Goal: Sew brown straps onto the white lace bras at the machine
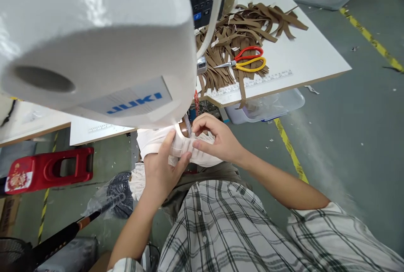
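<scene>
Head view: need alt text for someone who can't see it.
A person's left hand and right hand rest on white fabric below a large white JUKI machine. Beyond, red-and-yellow-handled scissors lie on brown strips heaped on a white tabletop. A red plastic stool is at far left.

The head camera looks steeply down at the hands (pixel 159 174).

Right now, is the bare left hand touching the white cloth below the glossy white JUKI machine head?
Touching. The head view shows it plainly: the left hand has its index finger and thumb on the white cloth.
</scene>
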{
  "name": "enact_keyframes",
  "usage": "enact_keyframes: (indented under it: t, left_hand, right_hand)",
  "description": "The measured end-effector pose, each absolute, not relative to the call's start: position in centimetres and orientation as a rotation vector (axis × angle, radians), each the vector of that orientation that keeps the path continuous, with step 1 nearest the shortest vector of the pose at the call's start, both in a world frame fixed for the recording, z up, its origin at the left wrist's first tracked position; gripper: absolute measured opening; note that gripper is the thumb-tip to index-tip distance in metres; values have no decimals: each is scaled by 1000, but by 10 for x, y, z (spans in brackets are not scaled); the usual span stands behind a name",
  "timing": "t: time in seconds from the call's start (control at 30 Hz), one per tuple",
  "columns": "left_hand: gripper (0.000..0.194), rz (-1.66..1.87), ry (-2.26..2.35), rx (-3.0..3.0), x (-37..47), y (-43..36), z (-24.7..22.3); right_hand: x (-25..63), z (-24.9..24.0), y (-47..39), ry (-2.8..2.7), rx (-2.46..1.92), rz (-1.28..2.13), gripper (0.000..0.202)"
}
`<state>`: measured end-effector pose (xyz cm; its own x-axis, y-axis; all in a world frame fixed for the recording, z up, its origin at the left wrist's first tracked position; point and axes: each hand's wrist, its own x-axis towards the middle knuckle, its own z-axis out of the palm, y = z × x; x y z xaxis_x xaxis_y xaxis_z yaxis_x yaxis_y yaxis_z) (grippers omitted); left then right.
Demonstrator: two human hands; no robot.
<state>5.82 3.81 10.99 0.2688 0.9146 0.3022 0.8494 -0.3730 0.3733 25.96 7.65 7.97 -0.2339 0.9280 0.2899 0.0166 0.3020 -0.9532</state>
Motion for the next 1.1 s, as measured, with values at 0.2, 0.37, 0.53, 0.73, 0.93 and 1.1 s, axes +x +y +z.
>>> enact_keyframes:
  t: [0.2,0.37,0.53,0.73,0.93,1.1]
  left_hand:
    - [59,669,1758,2379,63,39,114]
    - [60,631,1803,2364,64,39,118]
    - [59,600,1829,2342,64,39,119]
    - [64,604,1828,2347,64,40,115]
    - [97,645,1791,2319,71,19,98]
    - [100,681,1582,2401,87,-26,78]
  right_hand:
    - [259,78,75,-1538,-882,1101,23]
    - [259,77,74,-1534,-868,1102,23]
    - [259,75,74,-1539,-867,1109,24]
    - [261,75,75,-1542,-895,1109,27]
    - [263,77,59,-1608,-1081,1124,34]
    - [254,72,34,-1485,-1117,1271,24]
